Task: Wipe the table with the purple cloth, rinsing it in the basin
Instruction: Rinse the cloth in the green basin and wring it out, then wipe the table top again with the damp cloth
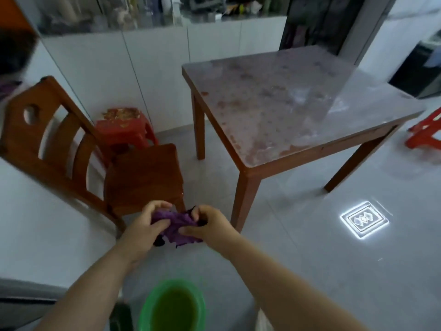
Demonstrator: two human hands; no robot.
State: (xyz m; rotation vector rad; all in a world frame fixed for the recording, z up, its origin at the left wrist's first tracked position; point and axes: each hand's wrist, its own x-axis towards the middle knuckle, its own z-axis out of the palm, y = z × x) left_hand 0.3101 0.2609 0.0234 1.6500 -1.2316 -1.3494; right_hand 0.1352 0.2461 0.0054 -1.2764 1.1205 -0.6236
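The purple cloth (177, 226) is bunched up between both my hands, held in the air over the floor. My left hand (145, 229) grips its left side and my right hand (210, 225) grips its right side. Below them, at the bottom edge of the view, stands the green basin (145, 309) with dark water in it. The wooden table (310, 149), with a glossy smeared top, stands ahead to the right, about an arm's length beyond my hands.
A wooden chair (143, 175) stands just ahead on the left, close to my left hand. A red stool (124, 130) sits behind it by the white cabinets (155, 68). Another red stool (427, 132) is at the far right. Grey tiled floor (310, 271) spreads to the right.
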